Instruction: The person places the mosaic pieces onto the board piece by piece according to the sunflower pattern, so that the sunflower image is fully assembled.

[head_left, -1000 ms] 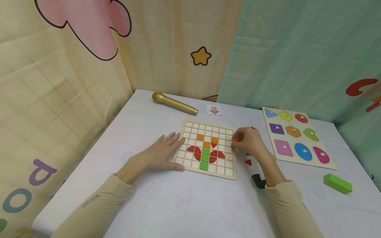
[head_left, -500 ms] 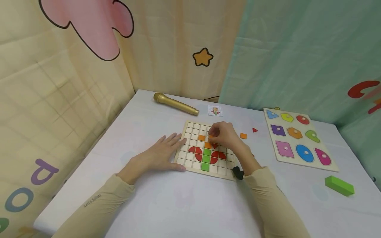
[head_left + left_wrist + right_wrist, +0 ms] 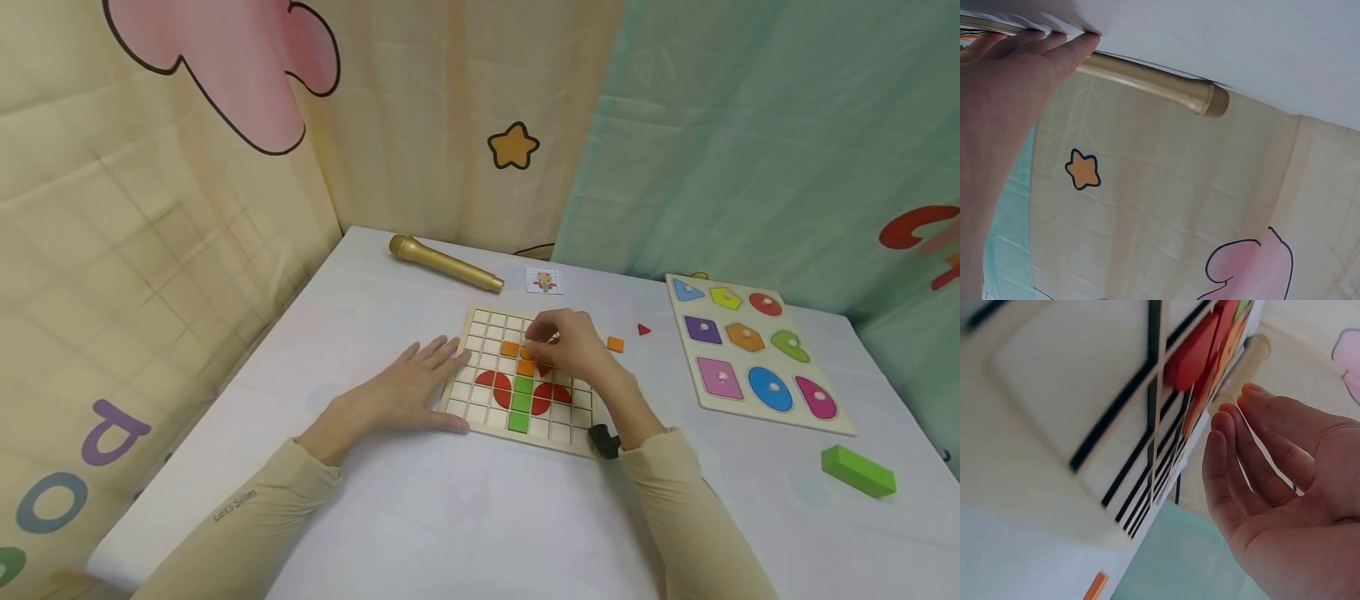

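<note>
My left hand (image 3: 405, 387) lies with spread fingers along the left edge of a wooden grid board (image 3: 462, 410). My right hand (image 3: 566, 342) is over the board, thumb and fingers bent toward each other close above an orange piece (image 3: 527, 353). In the right wrist view nothing shows between the right hand's fingertips (image 3: 1225, 419). On the board are an orange square (image 3: 509, 349), another orange square (image 3: 526, 367), a green strip (image 3: 521, 404), red rounded pieces (image 3: 492, 380) and a red triangle (image 3: 544, 370), partly covered by the right hand.
Right of the board lie a loose orange square (image 3: 616, 344) and a red triangle (image 3: 643, 329). Behind it are a gold microphone (image 3: 446, 264) and a pattern card (image 3: 544, 281). Farther right are a knobbed shape puzzle (image 3: 753, 358) and a green block (image 3: 858, 471). Curtains (image 3: 420, 117) enclose the table.
My right hand has moved left from the board's right edge, carrying an orange piece, which now lies between the orange squares. The left hand has stayed at the board's edge.
</note>
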Demonstrator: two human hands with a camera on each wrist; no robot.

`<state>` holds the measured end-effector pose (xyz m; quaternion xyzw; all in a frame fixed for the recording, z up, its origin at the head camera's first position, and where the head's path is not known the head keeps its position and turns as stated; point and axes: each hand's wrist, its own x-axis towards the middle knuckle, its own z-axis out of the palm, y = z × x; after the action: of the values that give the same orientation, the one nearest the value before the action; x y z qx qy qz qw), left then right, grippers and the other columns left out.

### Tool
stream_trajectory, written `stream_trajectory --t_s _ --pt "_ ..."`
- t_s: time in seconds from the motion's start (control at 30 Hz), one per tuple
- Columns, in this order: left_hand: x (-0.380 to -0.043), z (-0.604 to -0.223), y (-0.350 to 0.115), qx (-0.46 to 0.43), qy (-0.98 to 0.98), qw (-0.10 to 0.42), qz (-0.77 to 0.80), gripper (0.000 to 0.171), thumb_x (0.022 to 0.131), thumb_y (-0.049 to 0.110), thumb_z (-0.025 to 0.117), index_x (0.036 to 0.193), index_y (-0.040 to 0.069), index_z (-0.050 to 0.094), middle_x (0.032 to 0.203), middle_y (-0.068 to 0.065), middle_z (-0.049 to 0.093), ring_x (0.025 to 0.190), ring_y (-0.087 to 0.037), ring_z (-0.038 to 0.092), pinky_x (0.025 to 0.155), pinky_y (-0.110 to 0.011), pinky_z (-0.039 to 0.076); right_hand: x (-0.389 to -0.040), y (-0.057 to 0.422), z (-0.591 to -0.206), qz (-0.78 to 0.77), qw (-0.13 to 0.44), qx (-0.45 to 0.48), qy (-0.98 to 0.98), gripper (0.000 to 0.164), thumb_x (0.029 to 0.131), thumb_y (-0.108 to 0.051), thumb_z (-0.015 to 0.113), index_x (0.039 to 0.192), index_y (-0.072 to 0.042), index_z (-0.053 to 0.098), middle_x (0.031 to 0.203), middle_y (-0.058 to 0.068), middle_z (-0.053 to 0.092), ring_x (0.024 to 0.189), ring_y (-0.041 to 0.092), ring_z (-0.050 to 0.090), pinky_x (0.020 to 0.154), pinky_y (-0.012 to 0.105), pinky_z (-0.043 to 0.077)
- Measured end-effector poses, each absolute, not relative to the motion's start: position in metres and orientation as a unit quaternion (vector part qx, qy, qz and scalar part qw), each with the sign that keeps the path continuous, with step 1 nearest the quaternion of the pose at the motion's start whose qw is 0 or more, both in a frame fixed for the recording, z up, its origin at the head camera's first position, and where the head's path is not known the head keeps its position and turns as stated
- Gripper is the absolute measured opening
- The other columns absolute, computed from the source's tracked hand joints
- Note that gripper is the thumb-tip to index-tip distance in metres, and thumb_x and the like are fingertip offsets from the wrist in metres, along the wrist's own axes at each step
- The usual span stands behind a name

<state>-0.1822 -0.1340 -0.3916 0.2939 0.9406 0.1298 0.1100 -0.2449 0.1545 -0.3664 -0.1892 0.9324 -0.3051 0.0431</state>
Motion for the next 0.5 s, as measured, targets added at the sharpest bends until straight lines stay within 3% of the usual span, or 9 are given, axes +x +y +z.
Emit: stream_trajectory --t_s 0.27,0.5 --pt "-0.183 -0.394 -0.132 0.296 0.941 0.104 0.126 0.116 0.086 0.078 0.067 0.170 0.012 0.021 0.177 -0.014 0.012 0.165 -0.036 0.008 0.132 -0.061 0.010 -0.245 0.200 -0.357 -0.312 0.003 -0.115 0.943 0.021 0.099 -0.009 0.073 0.117 0.000 0.075 0.110 0.017 0.076 0.105 0.033 0.070 0.092 0.049 0.061" --pt "-0.181 -0.394 -0.134 0.292 0.942 0.104 0.129 0.116 0.086 0.078 0.067 0.169 0.011 0.021 0.178 -0.014 0.010 0.165 -0.036 0.007 0.132 -0.061 0.009 -0.250 0.246 -0.357 -0.297 0.022 -0.056 0.953 0.028 0.096 -0.009 0.074 0.122 0.002 0.072 0.118 0.023 0.071 0.109 0.037 0.063 0.090 0.048 0.059"
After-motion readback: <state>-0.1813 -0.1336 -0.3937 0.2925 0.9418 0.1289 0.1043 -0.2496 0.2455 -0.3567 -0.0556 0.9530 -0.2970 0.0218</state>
